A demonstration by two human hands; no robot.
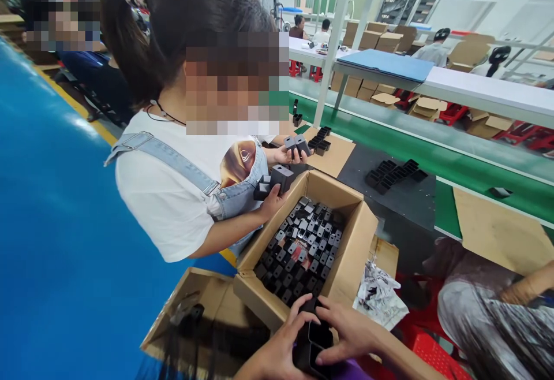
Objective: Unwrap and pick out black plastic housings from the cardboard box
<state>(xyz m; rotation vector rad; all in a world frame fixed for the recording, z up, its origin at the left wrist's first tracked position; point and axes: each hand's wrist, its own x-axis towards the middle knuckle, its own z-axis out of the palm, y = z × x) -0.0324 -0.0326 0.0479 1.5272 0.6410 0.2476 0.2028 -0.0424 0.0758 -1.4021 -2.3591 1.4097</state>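
At the bottom edge, my left hand (281, 345) and my right hand (346, 331) both grip a cluster of black hollow plastic parts (314, 345), fingers curled round them. Just beyond them stands an open cardboard box (352, 253) filled with several of the same black parts (303, 250). A co-worker in a white shirt and denim overalls leans over the far side of the box. That person holds black parts in one hand (272, 198) and more in the other hand (292, 152).
A second open carton (203, 316) sits at lower left on the blue floor. A green conveyor belt (454, 163) carries black parts on a dark mat (392, 175) and cardboard sheets. A crumpled plastic bag (378, 296) and a red crate lie at right, beside another seated person.
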